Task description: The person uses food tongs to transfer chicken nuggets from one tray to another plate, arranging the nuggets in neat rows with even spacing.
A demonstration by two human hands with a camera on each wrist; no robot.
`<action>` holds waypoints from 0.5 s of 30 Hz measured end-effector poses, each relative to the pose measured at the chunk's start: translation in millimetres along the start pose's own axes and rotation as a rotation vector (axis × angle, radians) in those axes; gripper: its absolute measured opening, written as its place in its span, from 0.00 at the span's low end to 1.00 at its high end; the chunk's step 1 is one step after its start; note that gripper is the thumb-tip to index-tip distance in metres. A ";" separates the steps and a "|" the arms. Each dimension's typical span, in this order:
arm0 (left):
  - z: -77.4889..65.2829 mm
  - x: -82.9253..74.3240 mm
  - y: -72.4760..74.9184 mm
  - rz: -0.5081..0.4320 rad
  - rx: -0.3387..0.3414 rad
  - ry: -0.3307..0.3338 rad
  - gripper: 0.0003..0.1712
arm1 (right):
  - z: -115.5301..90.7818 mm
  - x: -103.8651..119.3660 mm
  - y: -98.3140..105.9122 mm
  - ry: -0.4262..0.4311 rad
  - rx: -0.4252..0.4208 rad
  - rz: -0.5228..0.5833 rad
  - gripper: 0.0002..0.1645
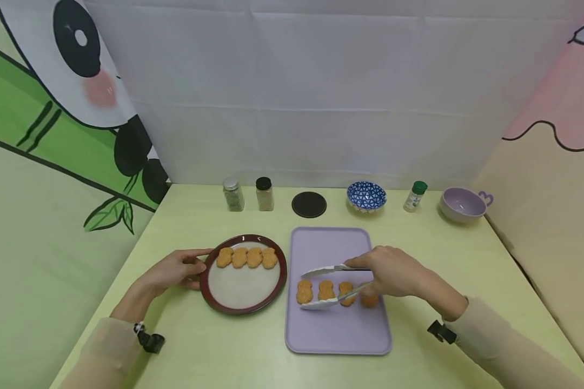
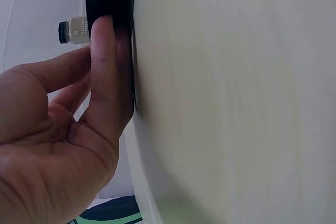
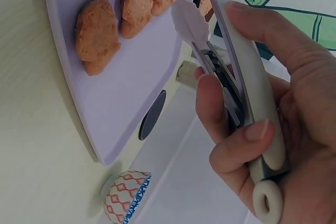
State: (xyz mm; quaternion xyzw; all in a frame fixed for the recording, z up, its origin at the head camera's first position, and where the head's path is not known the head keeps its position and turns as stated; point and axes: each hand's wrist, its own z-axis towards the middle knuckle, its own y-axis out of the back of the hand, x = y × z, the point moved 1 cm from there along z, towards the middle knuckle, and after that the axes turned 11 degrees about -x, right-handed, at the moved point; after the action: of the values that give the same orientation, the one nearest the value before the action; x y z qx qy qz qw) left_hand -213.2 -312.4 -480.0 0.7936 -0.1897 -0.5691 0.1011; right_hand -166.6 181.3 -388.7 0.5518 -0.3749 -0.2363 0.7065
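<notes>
My left hand (image 1: 172, 270) pinches the left rim of a round plate (image 1: 243, 289) with a dark red-brown border. Several chicken nuggets (image 1: 254, 257) stand in a row across the plate's far half. To the right lies a lilac tray (image 1: 338, 335) with a row of nuggets (image 1: 326, 290) across its middle. Over it my right hand (image 1: 394, 270) grips tongs (image 3: 257, 103) with pale handles. Their pale tips are spread apart, one beyond the row and the other at its near side, pointing left. The rightmost nugget is partly covered by the hand in the head view.
Along the back stand a silver-lidded jar (image 1: 233, 195), a black-lidded jar (image 1: 265, 194), a black disc (image 1: 309, 205), a blue patterned bowl (image 1: 366, 196), a green-capped shaker (image 1: 415, 196) and a purple cup (image 1: 462, 205). A white sheet (image 1: 297, 108) hangs behind the table.
</notes>
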 end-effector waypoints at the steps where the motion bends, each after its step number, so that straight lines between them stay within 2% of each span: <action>1: 0.2 0.3 -0.2 -0.005 0.001 0.000 0.29 | -0.7 -0.5 -0.4 -0.001 0.002 -0.002 0.33; 10: 2.9 2.1 0.7 -0.004 0.016 -0.016 0.29 | -0.9 -1.8 0.9 0.031 -0.014 0.017 0.30; 15: 3.0 3.7 2.3 -0.002 0.020 -0.020 0.30 | 12.3 11.6 6.1 0.057 -0.065 0.011 0.30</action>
State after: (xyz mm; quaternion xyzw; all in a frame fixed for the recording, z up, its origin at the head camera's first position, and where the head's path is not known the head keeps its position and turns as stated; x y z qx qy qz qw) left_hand -215.4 -315.9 -483.4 0.7891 -0.1955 -0.5753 0.0907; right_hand -169.8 166.9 -378.4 0.5332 -0.3496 -0.2288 0.7356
